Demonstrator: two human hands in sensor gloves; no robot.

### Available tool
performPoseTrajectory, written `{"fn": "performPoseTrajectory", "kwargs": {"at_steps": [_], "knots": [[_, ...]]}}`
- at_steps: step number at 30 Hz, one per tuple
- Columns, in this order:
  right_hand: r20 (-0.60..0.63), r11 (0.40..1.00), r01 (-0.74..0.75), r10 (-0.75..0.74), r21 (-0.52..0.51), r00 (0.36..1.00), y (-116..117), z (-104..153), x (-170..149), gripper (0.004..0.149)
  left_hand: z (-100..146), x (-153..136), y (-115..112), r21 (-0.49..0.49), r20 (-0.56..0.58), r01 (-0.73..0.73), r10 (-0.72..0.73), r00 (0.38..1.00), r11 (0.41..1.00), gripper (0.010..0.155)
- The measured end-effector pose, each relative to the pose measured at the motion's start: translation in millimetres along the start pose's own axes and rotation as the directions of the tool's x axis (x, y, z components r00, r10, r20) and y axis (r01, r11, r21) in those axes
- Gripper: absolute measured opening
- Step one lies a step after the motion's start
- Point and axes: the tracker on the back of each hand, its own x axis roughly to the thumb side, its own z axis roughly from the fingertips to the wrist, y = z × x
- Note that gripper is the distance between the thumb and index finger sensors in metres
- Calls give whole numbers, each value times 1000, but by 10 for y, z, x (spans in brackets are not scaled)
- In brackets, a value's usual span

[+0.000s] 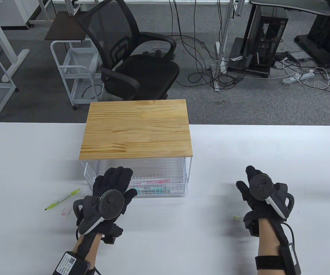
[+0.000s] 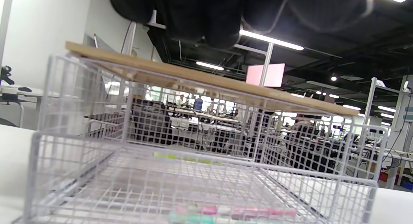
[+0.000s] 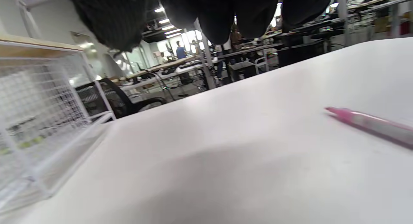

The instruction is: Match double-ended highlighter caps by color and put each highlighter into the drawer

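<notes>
The left hand [image 1: 114, 189] hovers at the front of the wire drawer [image 1: 179, 183], its fingers [image 1: 122, 174] straight and spread over the front rim, holding nothing; whether they touch the wire cannot be told. The right hand [image 1: 256, 192] is raised over the desk [image 1: 239, 149] toward its right side, well apart from the drawer, fingers [image 1: 251, 172] loosely extended and empty.

The drawer stands pulled out toward the desk's near edge from under a wooden top [image 1: 136, 130]. Inside lie a pink highlighter [image 1: 156, 181] and a teal highlighter [image 1: 150, 189] near the front, and the left wrist view shows a yellow-green one [image 2: 187, 158] farther back.

On the desk left of the drawer lies a green highlighter [image 1: 62, 199], with a small pink cap [image 1: 65, 211] just beside it. A small yellow-green cap [image 1: 236, 218] sits by the right wrist. The right wrist view shows a pink highlighter on the desk [image 3: 371, 123].
</notes>
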Motion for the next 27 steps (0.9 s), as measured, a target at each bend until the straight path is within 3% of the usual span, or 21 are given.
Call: {"fn": "performPoseTrajectory", "kwargs": {"at_steps": [6, 12, 27], "knots": [[-198, 989, -94, 114, 110, 974, 187, -67, -359, 82, -3, 20, -10, -9, 8, 8, -8, 1000, 1000, 67], [-356, 945, -207, 290, 254, 888, 364, -94, -636, 88, -3, 41, -27, -16, 11, 27, -27, 1000, 999, 67], [-409, 899, -252, 394, 359, 823, 481, -78, -802, 84, 40, -75, 136, 9, -21, -48, 48, 999, 999, 67]]}}
